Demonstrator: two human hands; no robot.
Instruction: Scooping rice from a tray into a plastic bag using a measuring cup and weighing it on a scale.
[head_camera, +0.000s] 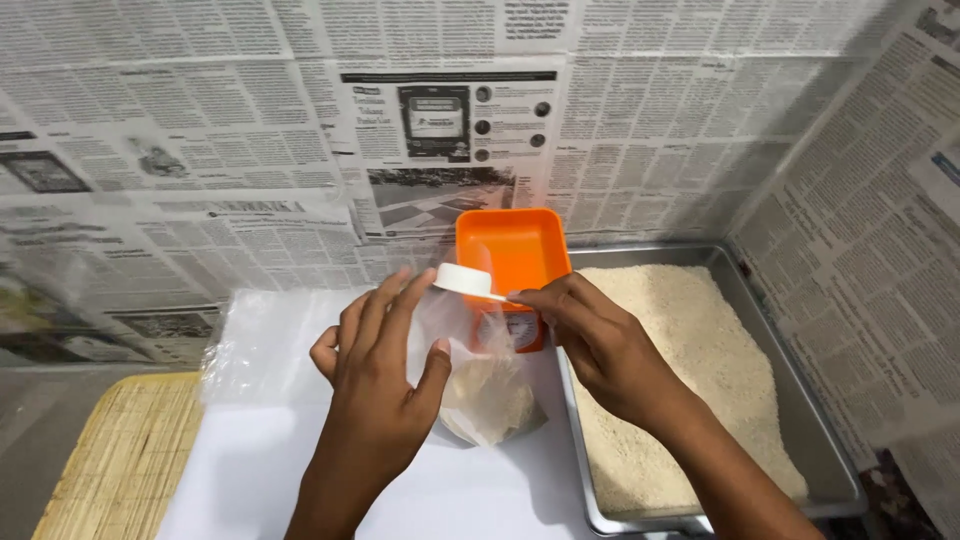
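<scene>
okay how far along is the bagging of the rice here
Done: the clear plastic bag already holds some white rice at its bottom. In hand: the left hand holds the bag open while the right hand tips a small white scoop at its mouth. Left: the metal tray holds plenty of rice, and the bag is unsealed.

Scale (520, 325) display behind bag (485, 390)

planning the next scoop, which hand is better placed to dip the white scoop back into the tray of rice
Right, probably. The right hand already pinches the white scoop and lies over the metal tray of rice. The left hand grips the clear bag, on the far side from the tray.
</scene>
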